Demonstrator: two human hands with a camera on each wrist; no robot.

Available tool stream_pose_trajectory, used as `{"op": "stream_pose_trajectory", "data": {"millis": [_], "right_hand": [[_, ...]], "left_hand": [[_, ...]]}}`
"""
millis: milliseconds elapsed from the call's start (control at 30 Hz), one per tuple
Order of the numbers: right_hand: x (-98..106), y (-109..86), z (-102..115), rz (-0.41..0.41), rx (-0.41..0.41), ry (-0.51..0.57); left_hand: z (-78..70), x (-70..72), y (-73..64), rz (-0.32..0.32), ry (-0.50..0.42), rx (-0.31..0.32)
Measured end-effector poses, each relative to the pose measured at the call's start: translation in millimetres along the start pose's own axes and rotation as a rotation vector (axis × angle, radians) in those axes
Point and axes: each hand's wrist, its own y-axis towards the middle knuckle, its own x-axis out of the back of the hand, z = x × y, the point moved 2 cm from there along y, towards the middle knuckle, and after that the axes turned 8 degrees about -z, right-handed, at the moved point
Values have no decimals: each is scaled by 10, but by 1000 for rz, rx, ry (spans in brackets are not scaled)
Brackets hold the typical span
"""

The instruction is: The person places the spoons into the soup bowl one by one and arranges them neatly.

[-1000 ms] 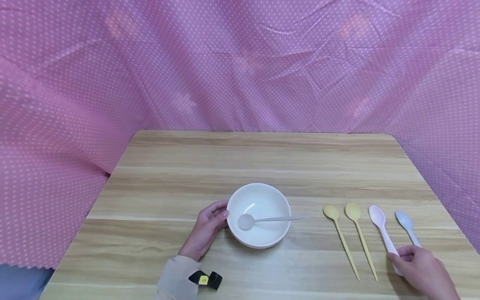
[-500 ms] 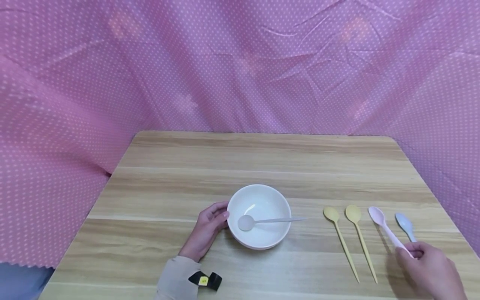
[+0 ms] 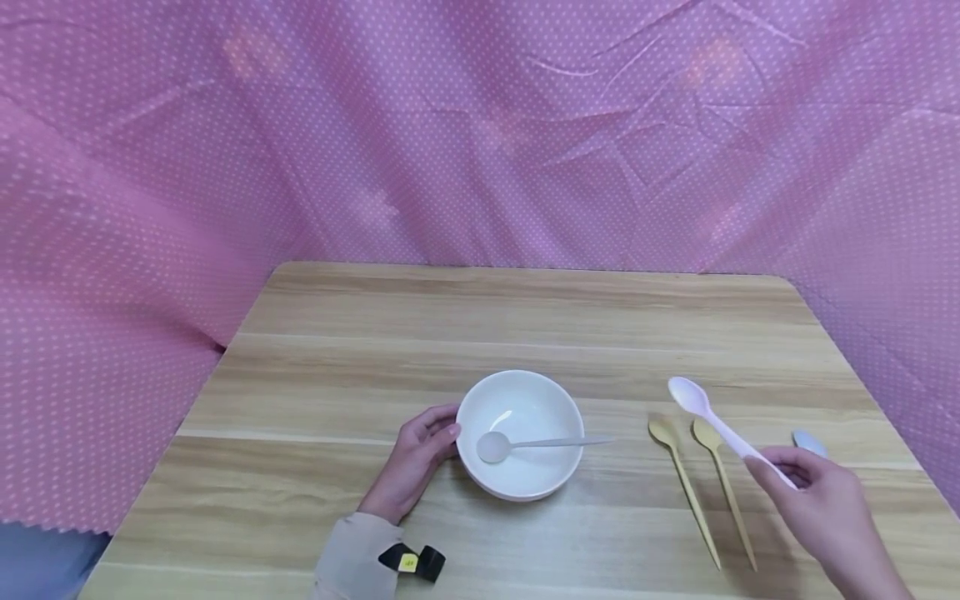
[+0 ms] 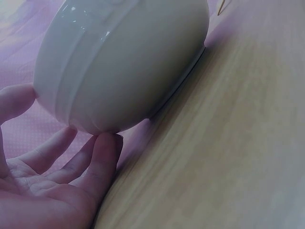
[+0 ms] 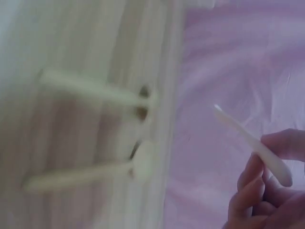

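Note:
A white bowl (image 3: 517, 483) stands in the middle front of the table with a pale grey spoon (image 3: 492, 447) lying in it, the handle over the right rim. My left hand (image 3: 420, 454) holds the bowl's left side, thumb at the rim, fingertips on the outer wall (image 4: 119, 71). Between thumb and fingers my right hand (image 3: 821, 500) pinches a pale pink spoon (image 3: 723, 429) by the handle, its end (image 5: 276, 169) sticking out past the fingers. The pink spoon is raised, bowl end pointing up and left, overlapping one yellow spoon in the head view.
Two yellow spoons (image 3: 693, 508) lie side by side right of the bowl. A light blue spoon (image 3: 808, 442) lies farther right, mostly hidden by the right hand. The wooden table (image 3: 525, 317) ends at a pink dotted curtain (image 3: 480, 167).
My right hand has lifted the pink spoon off the table and carried it up and left, towards the yellow spoons. The left hand and the bowl have stayed put.

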Motion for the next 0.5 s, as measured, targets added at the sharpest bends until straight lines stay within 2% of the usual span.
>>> {"op": "stream_pose_trajectory", "data": {"millis": [100,300,500], "right_hand": [[-87,-33,179,45,33,81],[-256,-100,482,180,52,138],[-429,-161,707,229,112,190]], "left_hand": [[2,-5,-1,3,2,0],[-10,-2,-14,-4,13,8],[-24,-7,-9,-1,20,10]]}}
